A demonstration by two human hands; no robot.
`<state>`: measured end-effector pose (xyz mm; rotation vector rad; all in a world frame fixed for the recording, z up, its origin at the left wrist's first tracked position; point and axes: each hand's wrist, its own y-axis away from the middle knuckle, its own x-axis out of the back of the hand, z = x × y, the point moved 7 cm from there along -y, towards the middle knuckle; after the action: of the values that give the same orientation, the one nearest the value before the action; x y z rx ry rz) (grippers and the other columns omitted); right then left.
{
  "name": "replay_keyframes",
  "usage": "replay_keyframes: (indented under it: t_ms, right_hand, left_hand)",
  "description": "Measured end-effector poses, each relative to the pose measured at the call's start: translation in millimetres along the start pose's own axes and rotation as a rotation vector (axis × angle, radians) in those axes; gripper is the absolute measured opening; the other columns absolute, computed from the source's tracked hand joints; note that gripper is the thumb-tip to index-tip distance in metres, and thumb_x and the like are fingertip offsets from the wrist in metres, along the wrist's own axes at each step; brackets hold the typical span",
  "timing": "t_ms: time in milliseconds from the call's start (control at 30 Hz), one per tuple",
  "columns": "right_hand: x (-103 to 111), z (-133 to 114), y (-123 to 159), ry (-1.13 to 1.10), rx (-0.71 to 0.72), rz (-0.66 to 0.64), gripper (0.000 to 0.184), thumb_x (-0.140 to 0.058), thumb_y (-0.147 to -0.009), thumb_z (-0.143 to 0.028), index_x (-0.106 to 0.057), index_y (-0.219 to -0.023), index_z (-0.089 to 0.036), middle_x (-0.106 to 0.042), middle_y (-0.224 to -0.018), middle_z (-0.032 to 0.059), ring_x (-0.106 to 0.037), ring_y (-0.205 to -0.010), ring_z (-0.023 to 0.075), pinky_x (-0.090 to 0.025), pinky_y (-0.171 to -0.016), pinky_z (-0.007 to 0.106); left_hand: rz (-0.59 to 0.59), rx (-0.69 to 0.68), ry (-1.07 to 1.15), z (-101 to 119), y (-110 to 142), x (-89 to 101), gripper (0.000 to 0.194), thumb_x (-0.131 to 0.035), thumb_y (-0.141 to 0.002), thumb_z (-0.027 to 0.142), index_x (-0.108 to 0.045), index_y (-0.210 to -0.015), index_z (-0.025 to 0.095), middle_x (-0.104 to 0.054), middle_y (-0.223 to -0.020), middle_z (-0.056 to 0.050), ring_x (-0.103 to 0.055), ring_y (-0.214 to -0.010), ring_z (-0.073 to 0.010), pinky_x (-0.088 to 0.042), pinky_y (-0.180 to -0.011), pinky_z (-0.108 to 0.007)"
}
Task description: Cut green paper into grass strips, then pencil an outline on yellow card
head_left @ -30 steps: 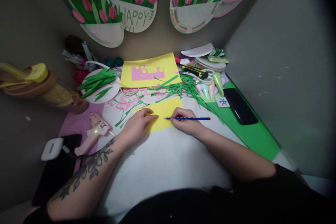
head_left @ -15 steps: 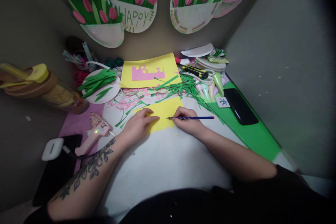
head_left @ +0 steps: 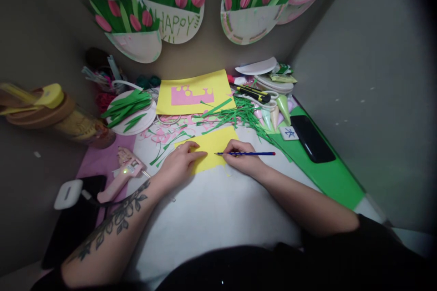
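The desk [head_left: 211,218], with the small sheet as the clock's centre, has a larger yellow sheet [head_left: 198,81] towards 12 o'clock, a white plate [head_left: 149,116] of green paper strips near 10 and a pink glue gun [head_left: 124,173] between 8 and 9; none of these has shifted noticeably over the last half second. The smaller yellow sheet [head_left: 210,140] lies flat directly before the person and has also kept its place. What has changed is the right hand [head_left: 244,159], which has slid very slightly towards 9 o'clock; to judge by that, the pencil work on the sheet is going on in short, fine movements. The left hand [head_left: 180,161] rests over the sheet's left side, palm down, fingers relaxed and grasping nothing, index finger reaching towards 3 and seeming to steady the paper. The right forearm comes in from about 4, its fingers pinching the blue pencil [head_left: 257,153] low near the tip, red end towards 3. Whether the tip touches the paper, I cannot tell.
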<state>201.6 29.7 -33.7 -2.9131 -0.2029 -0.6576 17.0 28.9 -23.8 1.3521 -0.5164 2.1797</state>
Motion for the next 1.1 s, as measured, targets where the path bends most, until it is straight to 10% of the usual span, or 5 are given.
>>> replay_keyframes:
  t_ms: [1100]
  right_hand:
    - [3.3, 1.0, 0.1, 0.009, 0.024, 0.049, 0.008, -0.057, -0.067, -0.014, -0.056, -0.062, -0.019, -0.055, -0.059, -0.0032, -0.05, -0.057, 0.0113, -0.037, -0.053, 0.022]
  left_hand:
    - [-0.009, 0.003, -0.023, 0.5, -0.6, -0.1, 0.041, -0.043, -0.088, 0.013, -0.063, -0.118, 0.029, -0.05, -0.126, -0.008, -0.055, -0.109, -0.0217, -0.048, -0.09, -0.036]
